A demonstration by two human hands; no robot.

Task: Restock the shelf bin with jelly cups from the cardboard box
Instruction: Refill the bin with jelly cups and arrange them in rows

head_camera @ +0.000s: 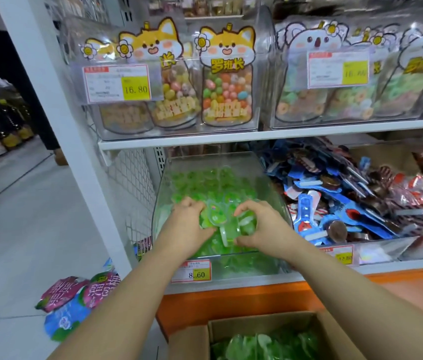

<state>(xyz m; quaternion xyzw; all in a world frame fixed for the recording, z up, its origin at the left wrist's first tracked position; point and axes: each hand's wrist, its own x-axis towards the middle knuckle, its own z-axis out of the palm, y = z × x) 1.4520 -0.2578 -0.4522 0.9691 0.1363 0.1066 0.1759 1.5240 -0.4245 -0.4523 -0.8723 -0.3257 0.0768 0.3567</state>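
A clear plastic shelf bin (277, 203) on the lower shelf holds many green jelly cups (205, 183). Both my hands reach over its front wall. My left hand (188, 224) and my right hand (259, 224) curl their fingers around a bunch of green jelly cups (227, 224) held between them just above the pile. An open cardboard box (319, 326) sits at the bottom of the view below the shelf, with more green jelly cups (262, 345) inside.
A price tag reading 8.60 (191, 271) hangs on the bin's front. To the right lies a bin of blue and red snack packs (348, 193). Jars of candy (227, 89) fill the upper shelf. Pink and blue bags (75, 300) lie on the floor at left.
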